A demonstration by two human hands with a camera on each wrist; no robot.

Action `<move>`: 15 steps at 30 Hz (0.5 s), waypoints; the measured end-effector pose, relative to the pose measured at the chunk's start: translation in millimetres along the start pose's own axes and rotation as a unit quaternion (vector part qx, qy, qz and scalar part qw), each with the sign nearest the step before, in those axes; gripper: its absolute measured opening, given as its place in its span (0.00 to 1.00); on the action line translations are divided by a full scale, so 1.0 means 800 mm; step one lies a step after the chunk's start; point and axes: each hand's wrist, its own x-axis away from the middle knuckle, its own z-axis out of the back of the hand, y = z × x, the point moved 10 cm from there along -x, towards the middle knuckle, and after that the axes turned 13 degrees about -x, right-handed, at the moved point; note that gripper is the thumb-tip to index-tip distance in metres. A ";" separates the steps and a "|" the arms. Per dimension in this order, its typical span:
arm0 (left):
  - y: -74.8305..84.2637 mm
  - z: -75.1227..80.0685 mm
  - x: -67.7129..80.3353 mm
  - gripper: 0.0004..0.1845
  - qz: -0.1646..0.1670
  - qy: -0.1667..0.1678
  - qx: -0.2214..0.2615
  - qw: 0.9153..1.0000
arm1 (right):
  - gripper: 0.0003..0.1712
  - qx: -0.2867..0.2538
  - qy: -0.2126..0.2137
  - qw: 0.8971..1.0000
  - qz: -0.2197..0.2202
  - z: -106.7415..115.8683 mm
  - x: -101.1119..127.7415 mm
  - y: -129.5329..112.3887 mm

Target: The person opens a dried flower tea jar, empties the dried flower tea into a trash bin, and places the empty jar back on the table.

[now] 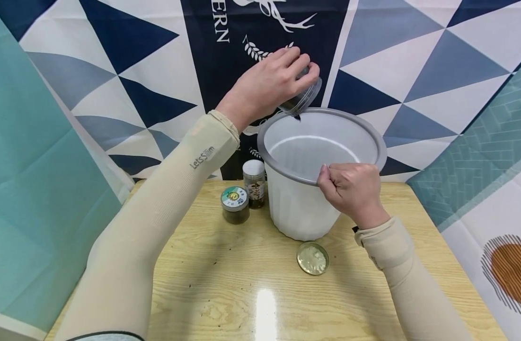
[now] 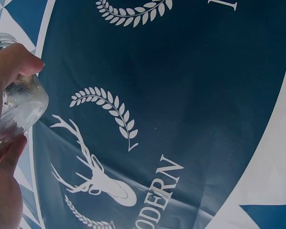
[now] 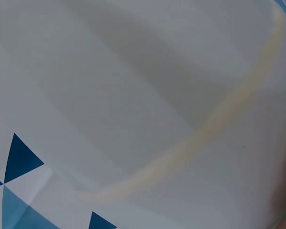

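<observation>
My left hand (image 1: 270, 83) grips a clear plastic jar (image 1: 302, 102) and holds it tilted, mouth down, over the far left rim of a white bucket (image 1: 300, 208) with a grey rim. Dark bits show at the jar's mouth. The left wrist view catches the jar's rounded clear side (image 2: 28, 102) between thumb and fingers. My right hand (image 1: 356, 189) grips the near right part of the bucket's rim, fingers curled over it. Pale bucket wall (image 3: 109, 95) fills most of the right wrist view, where that hand barely shows.
Left of the bucket stand a short jar (image 1: 235, 213) with a green and white label on top and a taller white-capped jar (image 1: 254, 182). A round gold-edged lid (image 1: 313, 258) lies before the bucket. Dark crumbs dot the wooden table (image 1: 192, 308). Patterned cloth (image 1: 154, 76) hangs close behind.
</observation>
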 end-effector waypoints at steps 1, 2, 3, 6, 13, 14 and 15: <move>0.000 0.001 0.001 0.28 0.000 0.000 -0.001 1.000 | 0.30 -0.005 0.003 1.000 -0.002 0.000 0.000 0.000; -0.001 0.001 0.001 0.27 0.000 0.000 -0.003 1.000 | 0.30 -0.007 0.006 1.000 -0.004 0.000 0.001 0.001; -0.001 0.002 0.002 0.27 0.001 0.000 -0.003 1.000 | 0.30 -0.011 0.009 1.000 -0.006 0.001 0.001 0.002; -0.002 0.003 0.004 0.27 0.003 0.005 -0.001 1.000 | 0.30 -0.018 0.017 1.000 -0.011 0.001 0.003 0.004; 0.000 0.004 0.005 0.27 -0.003 0.019 -0.015 1.000 | 0.30 0.005 -0.003 1.000 -0.006 0.000 0.001 0.001; 0.000 0.004 0.005 0.27 -0.004 0.022 -0.018 1.000 | 0.30 0.009 -0.007 1.000 -0.004 0.000 0.001 0.000; 0.001 0.005 0.005 0.27 -0.006 0.023 -0.022 0.999 | 0.30 0.009 -0.008 1.000 -0.005 0.000 0.000 0.000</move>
